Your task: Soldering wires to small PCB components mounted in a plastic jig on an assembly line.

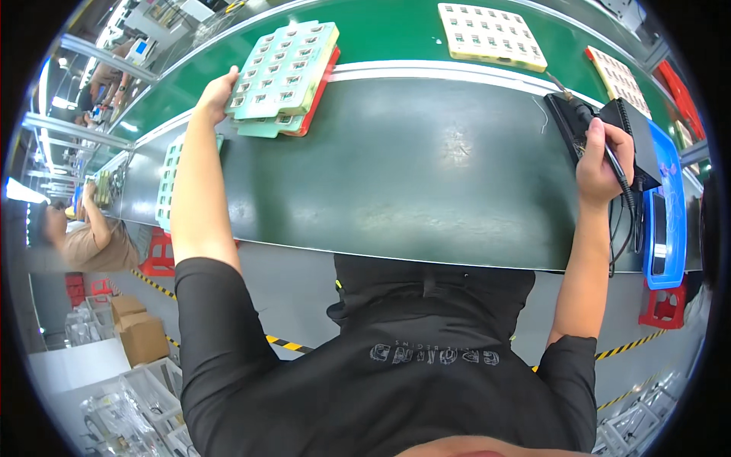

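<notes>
My left hand [219, 96] grips the left edge of a pale teal tray [283, 67] with rows of small parts in its pockets. This tray lies tilted on top of other trays, among them a red one [323, 91], at the far left of the bench. On the right, my right hand [604, 161] is closed round a soldering iron [583, 112], its tip toward the far edge and its cable hanging down past my wrist. Beneath and beside the iron stands a black box-shaped soldering station [630, 137], partly hidden by the hand.
A cream tray of small parts [493, 36] lies on the green conveyor belt [388, 34]; another tray [620, 80] is further right. A blue bin [677, 221] stands at the bench's right end. Another teal tray [166, 183] sits behind my left forearm. A co-worker [99, 240] is at far left.
</notes>
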Tool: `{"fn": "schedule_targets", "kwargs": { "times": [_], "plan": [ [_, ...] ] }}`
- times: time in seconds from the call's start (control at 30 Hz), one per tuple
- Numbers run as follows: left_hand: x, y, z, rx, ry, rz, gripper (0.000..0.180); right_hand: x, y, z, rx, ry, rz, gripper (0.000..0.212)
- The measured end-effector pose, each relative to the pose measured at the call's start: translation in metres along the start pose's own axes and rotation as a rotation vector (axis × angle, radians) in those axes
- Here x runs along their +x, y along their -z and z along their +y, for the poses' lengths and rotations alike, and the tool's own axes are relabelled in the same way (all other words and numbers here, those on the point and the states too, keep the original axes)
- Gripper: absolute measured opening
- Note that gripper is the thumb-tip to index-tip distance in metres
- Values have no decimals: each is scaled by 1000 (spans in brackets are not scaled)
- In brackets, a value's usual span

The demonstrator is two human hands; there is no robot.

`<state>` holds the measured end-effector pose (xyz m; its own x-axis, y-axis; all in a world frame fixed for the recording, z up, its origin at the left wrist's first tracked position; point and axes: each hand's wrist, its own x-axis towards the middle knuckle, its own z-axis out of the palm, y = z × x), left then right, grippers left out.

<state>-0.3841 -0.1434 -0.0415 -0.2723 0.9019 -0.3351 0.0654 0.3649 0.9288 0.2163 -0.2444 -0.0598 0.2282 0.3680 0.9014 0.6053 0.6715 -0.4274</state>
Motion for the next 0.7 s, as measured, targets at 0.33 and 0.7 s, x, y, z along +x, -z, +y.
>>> {"fn": "schedule_targets", "kwargs": {
  "times": [0.33,0.7],
  "plan": [
    [-14,-28,6,162,-83,38,38,14,-19,-17,52,9,62,10],
    [24,-76,42,444,-301,-396,41,27,-122,-48,38,-15,9,11]
  ]
}}
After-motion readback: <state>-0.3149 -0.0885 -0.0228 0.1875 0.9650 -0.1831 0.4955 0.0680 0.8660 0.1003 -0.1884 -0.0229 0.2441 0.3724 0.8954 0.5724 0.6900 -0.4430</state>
